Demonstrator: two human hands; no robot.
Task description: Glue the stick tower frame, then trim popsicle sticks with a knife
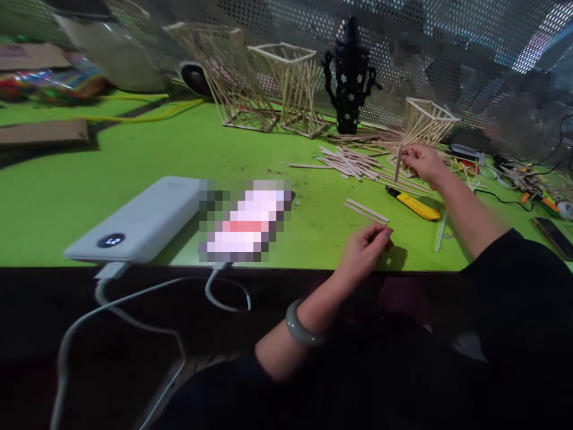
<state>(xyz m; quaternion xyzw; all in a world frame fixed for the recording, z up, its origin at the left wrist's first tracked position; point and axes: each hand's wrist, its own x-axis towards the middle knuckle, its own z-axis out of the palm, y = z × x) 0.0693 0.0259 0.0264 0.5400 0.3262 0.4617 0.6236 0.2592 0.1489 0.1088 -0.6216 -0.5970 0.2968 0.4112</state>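
My right hand point(423, 162) pinches a flat wooden craft stick point(398, 162) and holds it nearly upright, beside the loose pile of craft sticks point(353, 161). My left hand point(363, 251) rests near the table's front edge with fingers curled together; nothing shows in them. A grey bangle point(301, 325) circles that wrist. Just beyond the left fingers, two craft sticks point(367, 210) lie side by side. Between my hands and a little to the right is a yellow utility knife point(417, 206). Behind my right hand stands a small stick frame point(427, 116).
Two taller stick frames point(295, 89) stand at the back, near a black flowered bottle point(350, 83). On the green table point(147, 143) lie a white power bank point(138, 218) and a cabled phone point(248, 221). Clutter and a dark phone point(554, 237) line the right side.
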